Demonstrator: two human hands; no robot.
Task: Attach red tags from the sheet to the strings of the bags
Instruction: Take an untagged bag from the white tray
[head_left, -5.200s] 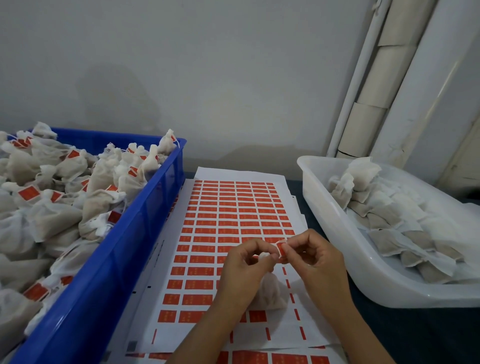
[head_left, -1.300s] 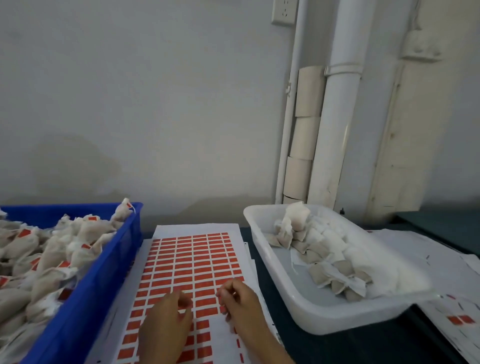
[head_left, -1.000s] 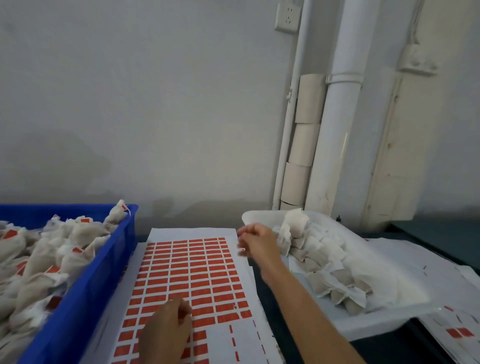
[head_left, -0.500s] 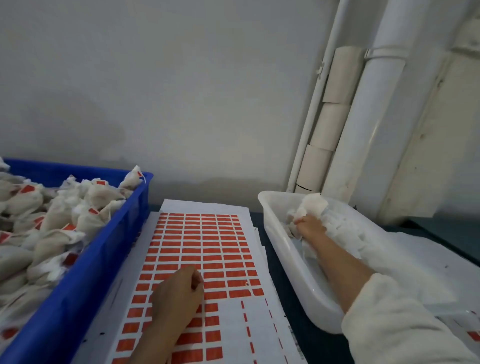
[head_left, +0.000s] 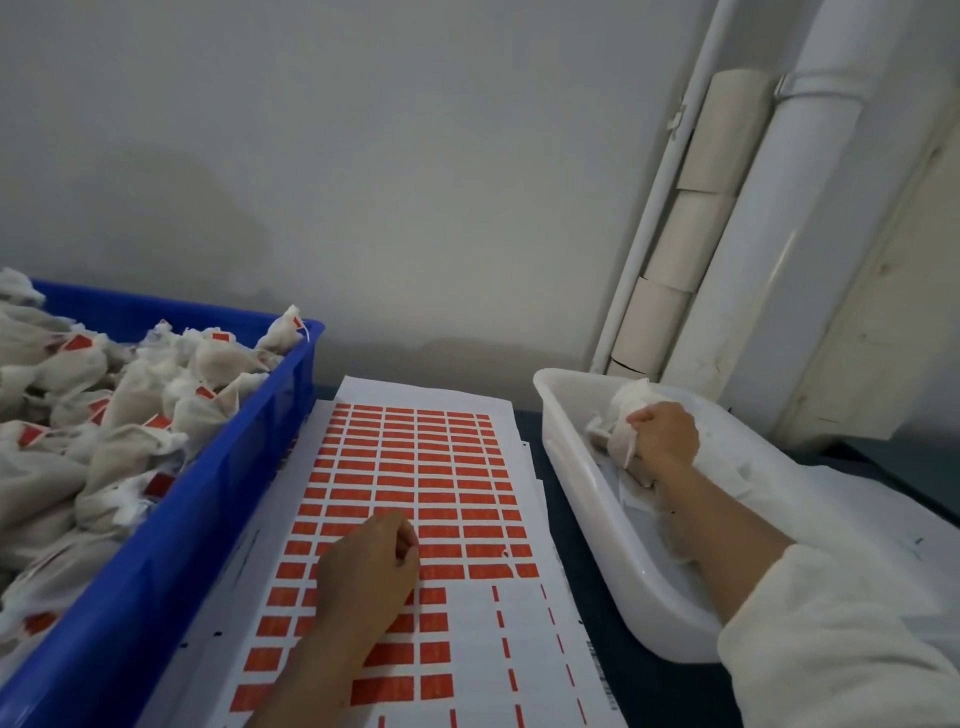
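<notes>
A white sheet of red tags (head_left: 415, 467) lies flat between two bins. My left hand (head_left: 369, 571) rests on the sheet with its fingers curled under, and whether it pinches a tag is hidden. My right hand (head_left: 662, 439) reaches into the white tray (head_left: 582, 499) and grips a white mesh bag (head_left: 621, 421) at the tray's far end. Other untagged bags lie under and around that hand. The blue crate (head_left: 208, 509) on the left is heaped with bags that carry red tags (head_left: 78, 343).
More sheets lie stacked under the top one. White paper sheets (head_left: 857, 519) lie to the right of the tray. A white pipe (head_left: 769, 218) and cardboard rolls (head_left: 691, 234) stand against the wall behind the tray. The tabletop is dark.
My right hand left the sheet, went into the white tray and closed round a bag. My left hand stayed on the sheet. The camera tilted down and left.
</notes>
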